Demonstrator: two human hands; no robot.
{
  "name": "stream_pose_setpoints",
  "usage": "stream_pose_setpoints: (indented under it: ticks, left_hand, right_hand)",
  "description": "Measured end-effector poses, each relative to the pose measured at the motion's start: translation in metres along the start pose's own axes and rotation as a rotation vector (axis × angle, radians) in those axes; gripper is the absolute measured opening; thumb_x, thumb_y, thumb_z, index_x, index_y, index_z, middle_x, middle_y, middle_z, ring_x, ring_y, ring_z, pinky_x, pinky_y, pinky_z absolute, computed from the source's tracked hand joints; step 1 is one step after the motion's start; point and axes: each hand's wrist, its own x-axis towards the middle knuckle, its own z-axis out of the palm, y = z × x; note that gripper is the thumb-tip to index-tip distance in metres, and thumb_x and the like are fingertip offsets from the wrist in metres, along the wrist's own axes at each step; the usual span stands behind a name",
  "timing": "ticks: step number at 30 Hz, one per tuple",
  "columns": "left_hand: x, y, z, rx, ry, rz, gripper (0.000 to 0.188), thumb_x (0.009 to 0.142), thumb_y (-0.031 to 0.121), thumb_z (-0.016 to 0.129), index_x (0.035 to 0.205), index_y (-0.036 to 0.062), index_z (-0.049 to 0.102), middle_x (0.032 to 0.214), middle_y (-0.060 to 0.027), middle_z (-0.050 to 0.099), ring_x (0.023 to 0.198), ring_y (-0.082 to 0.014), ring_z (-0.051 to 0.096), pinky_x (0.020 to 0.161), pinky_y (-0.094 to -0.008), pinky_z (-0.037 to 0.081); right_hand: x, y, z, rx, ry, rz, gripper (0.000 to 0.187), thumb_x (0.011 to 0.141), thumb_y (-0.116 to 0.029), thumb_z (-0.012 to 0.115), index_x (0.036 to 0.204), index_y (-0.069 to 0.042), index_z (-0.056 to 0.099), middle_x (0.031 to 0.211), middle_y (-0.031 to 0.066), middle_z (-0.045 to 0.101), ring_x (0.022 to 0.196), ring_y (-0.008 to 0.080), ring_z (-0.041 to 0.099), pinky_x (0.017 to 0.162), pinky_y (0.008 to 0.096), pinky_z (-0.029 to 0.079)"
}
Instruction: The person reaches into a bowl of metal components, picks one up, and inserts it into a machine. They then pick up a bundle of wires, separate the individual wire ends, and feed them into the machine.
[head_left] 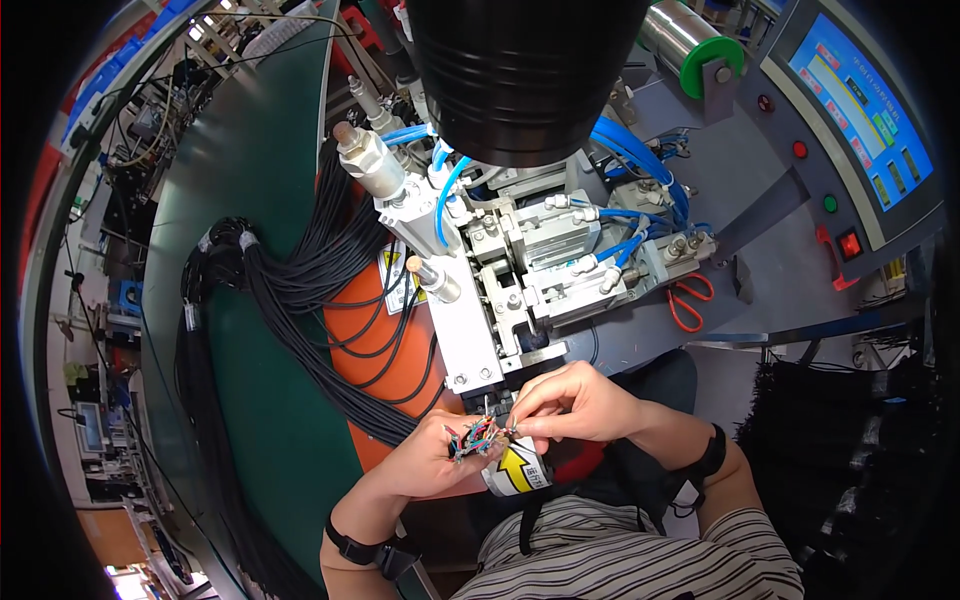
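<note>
A: Below the front lip of the crimping machine (500, 300), both hands work close together. Left hand (425, 462) lies palm up, cupped under a fanned bunch of coloured wire ends (474, 437). Right hand (572, 402) sits just right of it, thumb and forefinger pinched on a single strand from that bunch.

B: Which way does the strand point?

A: Away from the person, up toward the machine's slot, directly beyond the fingertips. The long axis of the wire runs roughly from the body toward the machine. Right hand is the nearer one to the slot; left is lower and nearer the body.

B: Where does the cable go from there?

A: I cannot trace it under the left hand. A mass of black cables (300, 290) drapes leftward over an orange block (375, 345) onto the green conveyor belt (250, 180).

B: Anything else close by?

A: A yellow arrow label (518, 468) just beneath the hands; red-handled scissors (688, 300) lie on the grey machine deck, well apart to the right.
</note>
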Motion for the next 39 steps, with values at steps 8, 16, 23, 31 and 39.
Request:
stream_pose_setpoints:
  ticks: [8,16,23,31,39]
  left_hand:
    - [-0.004,-0.001,0.033,1.006,0.299,0.246,0.044,0.061,0.009,0.071,0.104,0.0012,0.065,0.079,-0.0085,0.062,0.066,-0.0243,0.060,0.064,-0.0340,0.050]
    - [0.000,-0.005,0.032,1.143,0.328,0.325,0.061,0.058,0.011,0.074,0.117,0.0015,0.063,0.095,-0.0094,0.059,0.075,-0.0246,0.059,0.061,-0.0355,0.048]
    - [0.003,0.005,0.031,1.200,0.233,0.314,0.052,0.068,0.008,0.064,0.118,-0.0029,0.061,0.084,-0.0073,0.052,0.071,-0.0219,0.053,0.059,-0.0318,0.046]
    - [0.009,0.011,0.038,1.377,0.155,0.298,0.044,0.075,0.007,0.059,0.116,-0.0073,0.060,0.081,-0.0060,0.048,0.072,-0.0194,0.051,0.057,-0.0293,0.045]
    - [0.011,0.014,0.036,1.393,0.166,0.285,0.041,0.075,0.009,0.060,0.113,-0.0068,0.061,0.083,-0.0057,0.050,0.073,-0.0190,0.052,0.059,-0.0297,0.045]
  right_hand:
    - [-0.001,-0.008,0.016,-1.023,0.228,-0.315,0.010,0.079,-0.006,0.071,0.077,-0.003,0.062,0.076,0.0064,0.058,0.057,0.0180,0.062,0.050,0.0274,0.049]
    - [-0.003,-0.007,0.015,-1.334,0.296,-0.277,0.012,0.080,-0.012,0.065,0.073,-0.005,0.056,0.070,0.0070,0.051,0.057,0.0236,0.060,0.049,0.0345,0.048]
    - [-0.001,-0.001,0.014,-1.288,0.338,-0.317,0.011,0.081,-0.011,0.064,0.075,-0.004,0.057,0.071,0.0074,0.051,0.057,0.0235,0.060,0.049,0.0348,0.048]
    - [-0.004,-0.001,0.015,-1.356,0.307,-0.264,0.012,0.081,-0.012,0.064,0.077,-0.004,0.057,0.073,0.0076,0.053,0.056,0.0228,0.060,0.047,0.0347,0.047]
    - [0.001,0.001,0.018,-1.283,0.413,-0.405,0.009,0.080,-0.012,0.065,0.081,-0.005,0.060,0.072,0.0067,0.056,0.057,0.0240,0.061,0.047,0.0355,0.048]
